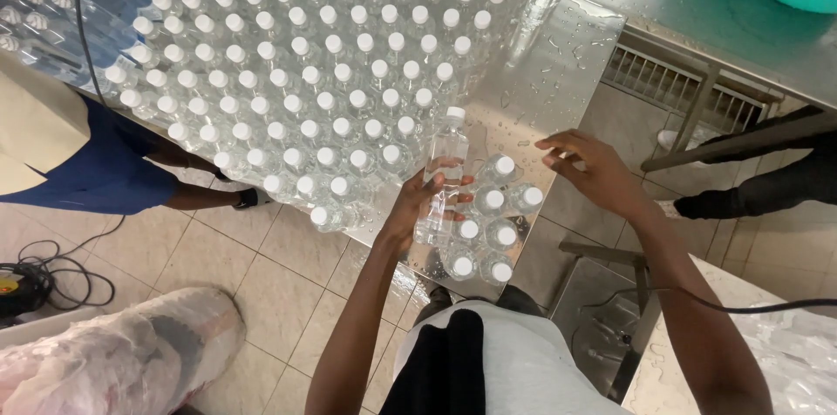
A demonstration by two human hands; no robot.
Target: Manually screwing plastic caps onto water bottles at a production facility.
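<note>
1. A dense field of white-capped bottles (296, 57) is seen across the far left of the wet steel table (558, 75).
2. A clear bottle (443, 173) is gripped mid-body by the left hand (417, 210), lifted above a near cluster (488, 223); it is judged light, thin-walled, slippery when wet.
3. The right hand (593, 173) is held spread, grasping nothing.

the capped bottles (305, 57) pack the left and middle of the desk (558, 75) cap to cap, no gap for a hand there. only open bit is the wet bare strip on the right, with a small cluster of bottles (493, 223) blocking the near corner.
</note>
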